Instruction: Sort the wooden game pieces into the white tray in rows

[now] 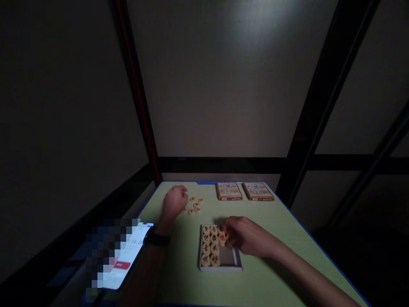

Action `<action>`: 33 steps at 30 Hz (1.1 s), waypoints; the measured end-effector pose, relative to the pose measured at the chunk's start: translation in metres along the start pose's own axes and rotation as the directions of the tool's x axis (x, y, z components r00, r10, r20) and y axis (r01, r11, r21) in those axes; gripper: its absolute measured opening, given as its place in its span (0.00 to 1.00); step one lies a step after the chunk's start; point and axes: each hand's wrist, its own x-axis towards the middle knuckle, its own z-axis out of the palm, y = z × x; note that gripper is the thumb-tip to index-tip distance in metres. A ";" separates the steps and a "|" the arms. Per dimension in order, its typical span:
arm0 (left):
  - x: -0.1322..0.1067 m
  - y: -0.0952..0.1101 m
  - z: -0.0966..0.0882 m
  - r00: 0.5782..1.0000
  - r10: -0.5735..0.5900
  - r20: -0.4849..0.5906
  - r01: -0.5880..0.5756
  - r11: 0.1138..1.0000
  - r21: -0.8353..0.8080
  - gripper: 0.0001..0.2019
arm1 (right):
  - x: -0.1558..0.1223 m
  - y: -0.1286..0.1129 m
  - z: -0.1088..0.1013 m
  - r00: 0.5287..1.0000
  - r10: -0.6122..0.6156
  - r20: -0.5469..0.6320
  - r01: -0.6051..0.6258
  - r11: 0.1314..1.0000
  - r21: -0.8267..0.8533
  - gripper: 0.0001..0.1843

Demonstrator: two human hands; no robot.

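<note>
Head view: a dim grey wall point(220, 94) rises beyond the fingers of both hands, with a pale green table point(271, 281) beneath them. The right hand point(244, 234) reaches in with its fingers bent down over the far right part of an open tray; the fingertips lie partly in shadow, so I cannot tell whether they pinch a piece. A lit phone point(129, 256), partly pixelated, is nearer the wearer than the left fingers and to their left. The left hand point(175, 201) has its fingers curled loosely inward, and whether anything is inside them cannot be told. The open tray point(227, 260) extends leftward and toward the wearer from the right fingertips. Two closed boxes point(229, 192) lie side by side beyond the right fingers. A black wristband point(156, 238) sits behind the left fingers, on that wrist. Smallest are the round pieces: black-marked pieces point(205, 248) fill two columns left of the right fingertips, a red-marked piece point(222, 238) lies just beside those fingertips, and loose red-marked pieces point(196, 204) are scattered just right of the left fingers, one partly hidden by that hand.
</note>
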 end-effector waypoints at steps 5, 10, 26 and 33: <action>0.002 -0.032 -0.012 0.979 -0.102 0.175 0.075 0.985 0.153 0.13 | 0.001 0.001 -0.002 0.998 0.007 -0.061 -0.004 0.999 0.036 0.13; -0.001 -0.045 -0.007 0.944 -0.064 0.323 0.029 0.993 0.111 0.15 | 0.003 0.003 -0.001 0.989 0.042 -0.139 -0.032 0.997 0.070 0.05; 0.001 -0.041 0.006 0.957 0.043 0.288 -0.043 0.999 -0.009 0.05 | 0.006 0.010 0.002 0.977 0.063 -0.202 -0.059 0.998 0.027 0.08; -0.004 -0.005 0.015 0.879 0.383 0.283 -0.201 0.837 -0.508 0.12 | 0.045 0.036 0.014 0.948 0.043 -0.314 -0.044 0.999 0.007 0.09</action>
